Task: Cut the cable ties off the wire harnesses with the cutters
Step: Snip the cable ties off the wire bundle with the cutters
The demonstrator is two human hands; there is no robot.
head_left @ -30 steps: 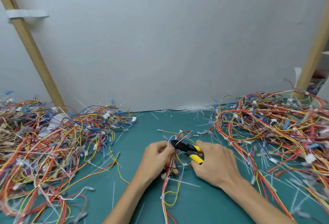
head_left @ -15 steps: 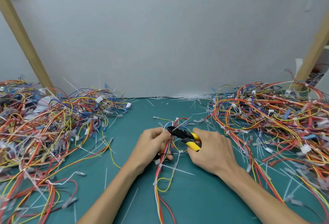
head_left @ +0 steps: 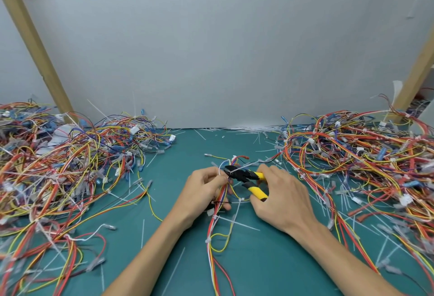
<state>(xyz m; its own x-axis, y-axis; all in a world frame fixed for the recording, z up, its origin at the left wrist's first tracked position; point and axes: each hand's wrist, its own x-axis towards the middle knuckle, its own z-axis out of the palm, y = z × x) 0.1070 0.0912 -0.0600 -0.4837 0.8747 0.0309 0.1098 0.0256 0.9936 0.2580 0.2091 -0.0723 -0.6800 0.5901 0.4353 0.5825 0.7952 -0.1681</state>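
Head view: at the middle of the green mat, a wire harness is gripped by the left hand, while yellow-handled cutters are held in the right hand, their black tip set against a white cable tie. Wire piles are heaped on both sides.
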